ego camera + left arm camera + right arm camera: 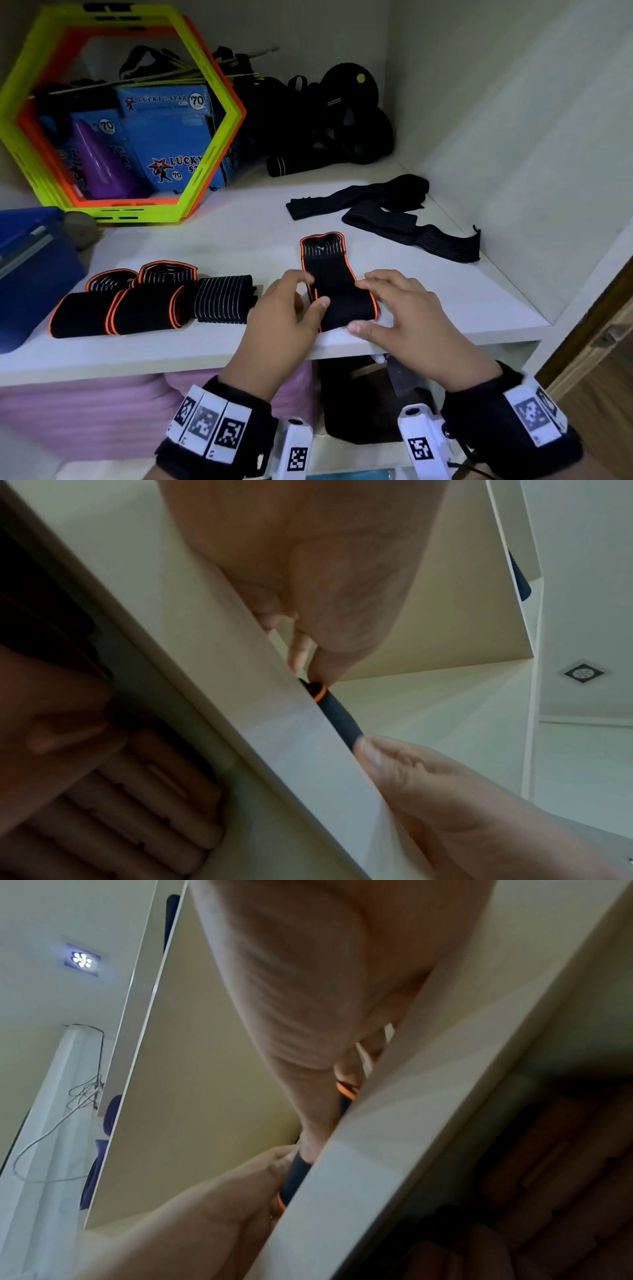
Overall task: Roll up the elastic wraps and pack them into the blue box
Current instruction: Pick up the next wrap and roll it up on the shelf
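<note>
A black elastic wrap with orange trim (329, 270) lies flat on the white shelf (239, 236), its near end at the shelf's front edge. My left hand (308, 291) grips its left edge, thumb on top. My right hand (363, 305) holds the right edge, thumb at the near end. The wrist views show the rolled near end (337, 712) (296, 1175) pinched between both hands. Several rolled wraps (144, 311) sit in a cluster to the left. Two loose black wraps (411, 229) lie at the back right. The blue box (30, 274) stands at the far left.
Neon green and orange hexagon rings (212, 113) lean at the back left, with blue cartons (168, 137) and a purple cone (99, 161) behind them. Black gear (342, 120) fills the back. A wall (513, 171) closes the right side. Pink rolls (85, 411) lie below the shelf.
</note>
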A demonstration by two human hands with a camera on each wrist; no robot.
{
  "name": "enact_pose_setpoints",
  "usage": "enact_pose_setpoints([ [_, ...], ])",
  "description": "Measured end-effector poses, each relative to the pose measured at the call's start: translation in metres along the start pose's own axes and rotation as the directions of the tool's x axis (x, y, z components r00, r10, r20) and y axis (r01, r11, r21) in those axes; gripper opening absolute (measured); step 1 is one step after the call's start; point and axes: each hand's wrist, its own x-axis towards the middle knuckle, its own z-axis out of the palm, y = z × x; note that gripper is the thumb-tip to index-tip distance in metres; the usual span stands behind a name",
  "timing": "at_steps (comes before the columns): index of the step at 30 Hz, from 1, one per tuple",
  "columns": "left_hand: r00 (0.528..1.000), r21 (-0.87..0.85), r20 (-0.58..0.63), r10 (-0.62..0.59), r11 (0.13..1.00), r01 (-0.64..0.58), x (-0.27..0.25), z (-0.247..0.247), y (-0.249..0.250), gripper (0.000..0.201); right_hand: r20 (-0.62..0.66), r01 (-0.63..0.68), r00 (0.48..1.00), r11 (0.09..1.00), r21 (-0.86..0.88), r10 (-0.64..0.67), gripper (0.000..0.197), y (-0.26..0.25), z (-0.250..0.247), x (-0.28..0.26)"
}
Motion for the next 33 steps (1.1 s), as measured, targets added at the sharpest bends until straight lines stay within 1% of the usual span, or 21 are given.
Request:
enact_pose_setpoints([
  [1, 1.000, 0.005, -0.002, 0.019, 1.000, -0.019, -0.001, 0.000, 0.000, 0.028, 0.035, -0.006, 0.999, 1.000, 0.015, 0.005, 0.070, 0.002, -0.003, 0.001],
  [3, 0.999, 0.016, 0.016, 0.040, 0.999, -0.040, -0.003, -0.002, 0.000, 0.038, 0.079, -0.017, 0.997, 0.998, 0.061, 0.012, 0.063, 0.005, -0.007, 0.004],
  [6, 0.996, -0.043, 0.081, 0.041, 0.998, -0.037, -0.007, -0.007, -0.002, 0.043, 0.112, -0.010, 0.994, 0.995, 0.101, -0.002, 0.055, 0.010, -0.010, 0.008],
  [8, 0.988, -0.075, 0.150, 0.040, 0.997, -0.029, -0.008, -0.011, -0.005, 0.048, 0.129, -0.002, 0.992, 0.995, 0.099, -0.011, 0.055, 0.012, -0.010, 0.010],
  [9, 0.985, -0.059, 0.166, 0.055, 0.997, -0.045, -0.008, -0.012, -0.007, 0.051, 0.129, 0.000, 0.992, 0.994, 0.106, -0.014, 0.055, 0.012, -0.009, 0.010],
  [12, 0.979, -0.011, 0.171, 0.107, 0.994, -0.107, -0.008, -0.015, -0.010, 0.059, 0.122, 0.014, 0.992, 0.990, 0.137, -0.031, 0.059, 0.011, -0.007, 0.010],
  [15, 0.975, -0.012, 0.190, 0.118, 0.993, -0.117, -0.007, -0.019, -0.012, 0.063, 0.117, 0.021, 0.992, 0.991, 0.132, -0.037, 0.058, 0.011, -0.005, 0.009],
  [19, 0.959, -0.027, 0.262, 0.105, 0.994, -0.101, -0.006, -0.024, -0.015, 0.067, 0.139, 0.013, 0.990, 0.998, 0.058, -0.021, 0.053, 0.009, -0.007, 0.008],
  [20, 0.954, -0.023, 0.283, 0.098, 0.995, -0.095, -0.005, -0.024, -0.015, 0.064, 0.159, 0.012, 0.987, 0.999, 0.041, -0.018, 0.050, 0.008, -0.008, 0.008],
  [21, 0.951, -0.012, 0.295, 0.090, 0.996, -0.091, -0.004, -0.023, -0.014, 0.055, 0.170, 0.010, 0.985, 0.999, 0.034, -0.016, 0.044, 0.007, -0.008, 0.009],
  [23, 0.968, 0.020, 0.247, 0.051, 0.998, -0.057, -0.002, -0.020, -0.009, 0.023, 0.166, -0.029, 0.986, 0.999, 0.018, 0.026, 0.023, 0.004, -0.010, 0.012],
  [24, 0.978, 0.023, 0.209, 0.019, 0.999, -0.024, -0.001, -0.017, -0.006, 0.017, 0.151, -0.059, 0.987, 0.998, 0.028, 0.054, 0.027, 0.002, -0.011, 0.015],
  [26, 0.988, 0.010, 0.142, -0.059, 0.998, 0.058, 0.000, -0.008, -0.001, 0.031, 0.105, -0.109, 0.989, 0.992, 0.058, 0.102, 0.043, 0.000, -0.011, 0.018],
  [28, 0.987, 0.004, 0.093, -0.133, 0.991, 0.134, 0.001, -0.002, 0.005, 0.048, 0.069, -0.158, 0.986, 0.985, 0.065, 0.153, 0.052, -0.003, -0.008, 0.021],
  [30, 0.978, 0.038, 0.074, -0.194, 0.981, 0.192, 0.003, 0.002, 0.010, 0.060, 0.041, -0.197, 0.980, 0.978, 0.074, 0.195, 0.057, -0.005, -0.006, 0.022],
  [33, 0.968, 0.062, 0.047, -0.245, 0.968, 0.242, 0.005, 0.005, 0.014, 0.066, 0.003, -0.211, 0.977, 0.975, 0.062, 0.212, 0.058, -0.010, -0.007, 0.020],
])
